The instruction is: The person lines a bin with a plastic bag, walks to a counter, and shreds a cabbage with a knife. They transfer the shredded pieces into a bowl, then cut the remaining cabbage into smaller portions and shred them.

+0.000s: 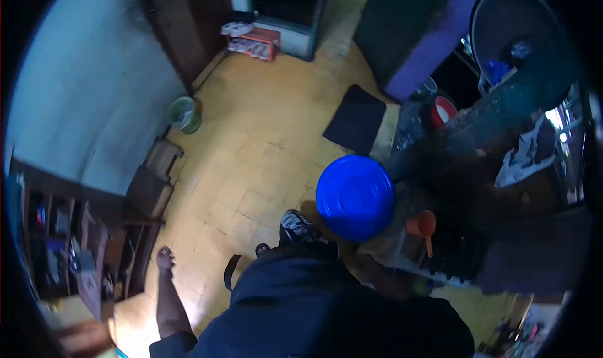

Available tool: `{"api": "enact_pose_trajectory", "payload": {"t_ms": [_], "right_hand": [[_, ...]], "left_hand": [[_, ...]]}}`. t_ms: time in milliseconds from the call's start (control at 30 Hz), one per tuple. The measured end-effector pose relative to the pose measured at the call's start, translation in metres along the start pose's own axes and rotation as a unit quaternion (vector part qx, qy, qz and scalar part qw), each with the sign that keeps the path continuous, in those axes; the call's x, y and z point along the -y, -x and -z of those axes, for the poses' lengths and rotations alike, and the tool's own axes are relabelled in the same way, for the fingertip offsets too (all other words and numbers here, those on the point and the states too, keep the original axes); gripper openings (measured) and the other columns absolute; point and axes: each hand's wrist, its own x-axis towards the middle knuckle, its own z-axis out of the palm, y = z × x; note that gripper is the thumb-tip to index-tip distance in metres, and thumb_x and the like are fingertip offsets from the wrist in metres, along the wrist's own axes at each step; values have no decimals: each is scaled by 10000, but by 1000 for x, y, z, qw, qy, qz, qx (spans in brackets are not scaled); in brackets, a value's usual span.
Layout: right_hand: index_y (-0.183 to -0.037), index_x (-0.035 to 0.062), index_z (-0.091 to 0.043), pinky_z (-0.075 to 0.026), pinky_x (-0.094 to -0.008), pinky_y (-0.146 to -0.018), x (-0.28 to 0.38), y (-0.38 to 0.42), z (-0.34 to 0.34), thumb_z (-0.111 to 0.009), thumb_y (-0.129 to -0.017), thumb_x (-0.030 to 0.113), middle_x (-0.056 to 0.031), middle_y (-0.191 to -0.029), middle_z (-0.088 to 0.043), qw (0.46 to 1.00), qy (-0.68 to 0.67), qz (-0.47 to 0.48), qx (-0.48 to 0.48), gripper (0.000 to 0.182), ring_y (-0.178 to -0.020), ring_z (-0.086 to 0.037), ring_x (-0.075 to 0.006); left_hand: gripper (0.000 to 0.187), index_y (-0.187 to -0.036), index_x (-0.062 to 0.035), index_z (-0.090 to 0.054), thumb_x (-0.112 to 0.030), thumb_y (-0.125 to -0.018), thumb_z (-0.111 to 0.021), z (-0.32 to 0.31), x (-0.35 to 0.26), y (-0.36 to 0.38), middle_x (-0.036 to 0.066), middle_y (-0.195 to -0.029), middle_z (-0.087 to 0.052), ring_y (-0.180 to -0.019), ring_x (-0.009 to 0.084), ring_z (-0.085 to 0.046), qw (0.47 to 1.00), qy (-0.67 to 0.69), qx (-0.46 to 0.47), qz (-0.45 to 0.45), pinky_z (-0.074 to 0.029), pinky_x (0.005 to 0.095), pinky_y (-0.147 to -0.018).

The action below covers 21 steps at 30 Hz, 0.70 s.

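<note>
My left hand (165,259) hangs out to the left, over the tiled floor near the wooden shelf unit. Its fingers look loosely bent and apart, with nothing visible in them. On the right, my right arm (384,277) is low and in shadow beside my body; the hand at its end is too dark to make out. In front of me is a large round blue plastic tub or lid (355,198), close to my feet. An orange water dipper (422,223) with its handle towards me lies on the dark ledge to the right of it.
A dark mat (356,119) lies beyond the blue thing. A green bin (184,114) stands by the left wall, and a wooden shelf unit (94,251) is at far left. Beside the back doorway is a red rack (257,43). A red bowl (443,111) sits on the right counter.
</note>
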Motion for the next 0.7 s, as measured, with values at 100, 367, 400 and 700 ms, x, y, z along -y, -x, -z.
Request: {"api": "enact_pose_trajectory", "payload": {"t_ms": [100, 367, 400, 700], "right_hand": [[-825, 110, -670, -474, -402, -579, 20, -60, -26, -572, -899, 293, -92, -727, -621, 978, -162, -91, 97, 221, -637, -602, -247], [-891, 76, -646, -445, -389, -555, 297, -44, -17, -575, -877, 309, -45, -682, -581, 964, 95, 214, -124, 243, -633, -560, -178], [-900, 61, -650, -457, -380, -574, 344, -38, -1, -579, -882, 303, -47, -701, -597, 949, 75, 247, -179, 252, -644, -569, -179], [-1134, -17, -592, -504, -311, -694, 531, 67, 90, -574, -917, 246, -109, -954, -668, 810, -165, 404, -392, 341, -822, -634, -172]], "left_hand": [[81, -849, -152, -525, -146, -929, -516, -46, -129, -78, -63, -687, -459, -532, 49, -439, 974, -117, -48, -186, -335, 239, -383], [184, -1018, -112, -577, -241, -911, -504, -190, -111, -270, 76, -861, -579, -758, 210, -580, 846, 65, 525, 69, -491, 360, -601], [190, -987, -118, -582, -271, -890, -523, -226, -108, -268, 88, -830, -584, -735, 226, -598, 772, 144, 544, 294, -498, 375, -585], [150, -900, -164, -555, -309, -884, -525, -311, -236, -303, 42, -692, -511, -564, 191, -498, 857, -351, 325, 191, -391, 350, -441]]}}
